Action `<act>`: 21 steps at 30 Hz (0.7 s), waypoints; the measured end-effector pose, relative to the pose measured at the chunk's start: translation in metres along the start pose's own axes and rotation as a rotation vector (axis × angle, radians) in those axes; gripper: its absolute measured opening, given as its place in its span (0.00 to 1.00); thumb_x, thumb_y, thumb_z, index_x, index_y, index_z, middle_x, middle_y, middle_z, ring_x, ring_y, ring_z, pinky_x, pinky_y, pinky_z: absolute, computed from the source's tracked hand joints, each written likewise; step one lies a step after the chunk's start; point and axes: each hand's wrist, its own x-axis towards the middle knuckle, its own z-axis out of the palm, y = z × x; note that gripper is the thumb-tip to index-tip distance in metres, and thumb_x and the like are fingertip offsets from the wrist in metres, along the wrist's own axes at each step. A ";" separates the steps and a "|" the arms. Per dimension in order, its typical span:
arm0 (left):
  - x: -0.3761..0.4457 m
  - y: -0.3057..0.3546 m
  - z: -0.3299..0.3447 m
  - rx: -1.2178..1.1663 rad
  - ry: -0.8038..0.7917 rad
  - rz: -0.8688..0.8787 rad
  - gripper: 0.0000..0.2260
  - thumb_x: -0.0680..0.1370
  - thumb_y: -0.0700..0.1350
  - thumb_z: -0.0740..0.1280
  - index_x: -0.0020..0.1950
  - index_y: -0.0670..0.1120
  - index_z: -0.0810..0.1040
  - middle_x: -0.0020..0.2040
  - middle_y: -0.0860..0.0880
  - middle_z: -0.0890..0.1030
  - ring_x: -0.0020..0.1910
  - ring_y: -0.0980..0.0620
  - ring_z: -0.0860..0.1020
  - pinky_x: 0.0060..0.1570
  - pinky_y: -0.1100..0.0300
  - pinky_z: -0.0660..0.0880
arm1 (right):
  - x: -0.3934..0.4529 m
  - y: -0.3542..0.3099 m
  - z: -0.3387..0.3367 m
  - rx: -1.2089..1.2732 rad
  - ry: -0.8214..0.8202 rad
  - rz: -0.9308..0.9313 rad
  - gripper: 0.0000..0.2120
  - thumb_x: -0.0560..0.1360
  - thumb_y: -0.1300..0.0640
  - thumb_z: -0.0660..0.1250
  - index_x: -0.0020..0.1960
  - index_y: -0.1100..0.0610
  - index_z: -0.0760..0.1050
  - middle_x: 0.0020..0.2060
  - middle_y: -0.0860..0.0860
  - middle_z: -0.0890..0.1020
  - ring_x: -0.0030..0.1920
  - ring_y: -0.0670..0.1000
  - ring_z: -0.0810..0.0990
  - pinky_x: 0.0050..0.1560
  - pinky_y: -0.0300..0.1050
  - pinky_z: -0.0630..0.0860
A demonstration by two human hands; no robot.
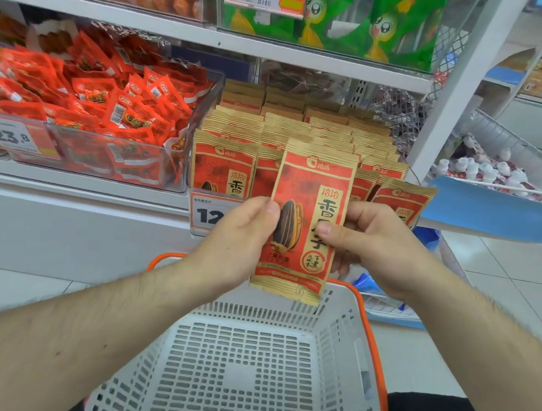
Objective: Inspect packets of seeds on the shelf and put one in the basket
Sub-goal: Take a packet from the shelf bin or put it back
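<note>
from the head view: one flat kraft-brown and red paper seed packet (307, 220), printed with a dark striped sunflower seed, is held upright between two hands in front of the white metal shelf (81, 189) and above the basket. the left hand (238, 235) pinches the packet's left edge, thumb on the front and curled fingers (257, 204) behind. the right hand (372, 244) grips the right edge the same way, thumb lying across the printed face, the other fingers wrapped behind it. behind the packet, more matching brown-and-red seed packets (224, 166) stand in about four close rows on the shelf, too tightly stacked to count. one white plastic basket with slotted walls and an orange rim (363, 327) sits below the hands, nothing visible inside it. to the left, one clear plastic bin (176, 166) holds a loose heap of glossy red snack sachets (122, 111). two white price tags show: one (11, 137) on that bin, one (206, 215) partly hidden by the left hand.
</note>
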 end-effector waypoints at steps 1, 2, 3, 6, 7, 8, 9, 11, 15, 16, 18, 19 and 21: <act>-0.003 -0.001 0.000 0.029 -0.014 0.003 0.15 0.85 0.48 0.54 0.59 0.45 0.78 0.53 0.47 0.85 0.54 0.50 0.83 0.55 0.53 0.80 | -0.004 0.002 -0.001 0.009 0.002 0.004 0.11 0.69 0.54 0.76 0.48 0.59 0.82 0.38 0.62 0.85 0.30 0.54 0.80 0.29 0.42 0.77; -0.007 -0.001 0.000 0.060 -0.026 0.005 0.14 0.84 0.49 0.55 0.59 0.47 0.78 0.53 0.48 0.86 0.53 0.51 0.84 0.53 0.53 0.80 | -0.009 0.002 -0.002 0.022 0.011 0.010 0.12 0.70 0.54 0.76 0.49 0.60 0.82 0.38 0.63 0.85 0.31 0.54 0.81 0.30 0.42 0.77; -0.011 -0.001 -0.001 0.094 -0.039 0.005 0.13 0.84 0.49 0.56 0.59 0.48 0.78 0.52 0.48 0.86 0.50 0.50 0.84 0.48 0.53 0.81 | -0.013 0.002 -0.003 0.042 0.028 0.016 0.14 0.69 0.54 0.75 0.49 0.61 0.81 0.39 0.62 0.85 0.32 0.54 0.82 0.30 0.41 0.78; -0.015 0.002 -0.003 0.202 -0.067 0.020 0.10 0.84 0.48 0.57 0.58 0.49 0.76 0.43 0.50 0.85 0.37 0.50 0.83 0.29 0.58 0.76 | -0.018 -0.003 -0.005 0.140 0.120 0.034 0.18 0.66 0.53 0.70 0.51 0.63 0.80 0.40 0.60 0.86 0.34 0.53 0.83 0.32 0.39 0.80; -0.014 0.003 -0.004 0.226 -0.061 0.040 0.09 0.84 0.48 0.57 0.57 0.49 0.76 0.40 0.51 0.84 0.33 0.50 0.81 0.26 0.60 0.73 | -0.018 -0.006 -0.005 0.184 0.137 0.040 0.17 0.66 0.54 0.70 0.50 0.63 0.80 0.40 0.59 0.86 0.34 0.52 0.83 0.33 0.40 0.80; -0.013 0.005 -0.004 0.242 -0.047 0.061 0.08 0.84 0.47 0.57 0.56 0.49 0.76 0.37 0.51 0.82 0.30 0.52 0.79 0.25 0.62 0.70 | -0.020 -0.009 -0.007 0.222 0.143 0.049 0.16 0.66 0.54 0.70 0.50 0.63 0.79 0.40 0.59 0.86 0.33 0.52 0.83 0.33 0.40 0.80; -0.010 0.008 -0.003 0.254 -0.029 0.082 0.08 0.84 0.46 0.58 0.54 0.49 0.76 0.34 0.51 0.80 0.28 0.53 0.76 0.25 0.63 0.69 | -0.022 -0.012 -0.007 0.245 0.138 0.059 0.15 0.66 0.55 0.70 0.49 0.64 0.79 0.39 0.59 0.86 0.33 0.52 0.84 0.33 0.41 0.81; -0.004 0.018 -0.002 0.264 0.003 0.117 0.07 0.84 0.44 0.60 0.51 0.48 0.77 0.29 0.53 0.77 0.24 0.56 0.72 0.25 0.65 0.68 | -0.025 -0.016 -0.010 0.274 0.139 0.077 0.16 0.66 0.55 0.69 0.48 0.65 0.79 0.39 0.60 0.85 0.33 0.54 0.84 0.33 0.42 0.81; 0.012 0.052 0.004 0.317 0.001 0.168 0.07 0.82 0.44 0.63 0.48 0.50 0.80 0.33 0.52 0.79 0.25 0.57 0.70 0.27 0.63 0.66 | -0.022 -0.025 -0.025 0.377 0.265 0.030 0.15 0.65 0.53 0.69 0.47 0.62 0.76 0.33 0.57 0.83 0.25 0.50 0.78 0.24 0.38 0.73; 0.018 0.062 0.006 0.349 -0.012 0.179 0.07 0.82 0.45 0.64 0.47 0.50 0.80 0.32 0.54 0.80 0.25 0.58 0.70 0.28 0.63 0.67 | -0.020 -0.028 -0.030 0.412 0.290 0.013 0.14 0.65 0.54 0.69 0.47 0.61 0.75 0.33 0.55 0.83 0.24 0.49 0.76 0.23 0.37 0.72; 0.032 0.080 0.011 0.431 -0.035 0.197 0.07 0.82 0.47 0.64 0.46 0.52 0.79 0.32 0.61 0.80 0.26 0.64 0.72 0.30 0.68 0.68 | -0.015 -0.036 -0.041 0.493 0.323 -0.020 0.13 0.65 0.56 0.68 0.47 0.60 0.75 0.31 0.53 0.83 0.24 0.47 0.77 0.24 0.36 0.73; 0.040 0.089 0.012 0.481 -0.041 0.206 0.07 0.82 0.49 0.64 0.45 0.53 0.79 0.33 0.63 0.81 0.29 0.66 0.74 0.33 0.68 0.69 | -0.013 -0.040 -0.046 0.526 0.337 -0.038 0.12 0.65 0.57 0.68 0.47 0.60 0.76 0.31 0.53 0.83 0.25 0.47 0.78 0.25 0.35 0.74; 0.058 0.103 0.013 0.613 -0.027 0.232 0.09 0.82 0.51 0.61 0.46 0.54 0.79 0.36 0.62 0.80 0.36 0.65 0.75 0.38 0.63 0.69 | -0.007 -0.044 -0.057 0.572 0.376 -0.068 0.10 0.68 0.58 0.67 0.48 0.61 0.76 0.31 0.53 0.84 0.26 0.47 0.80 0.26 0.36 0.77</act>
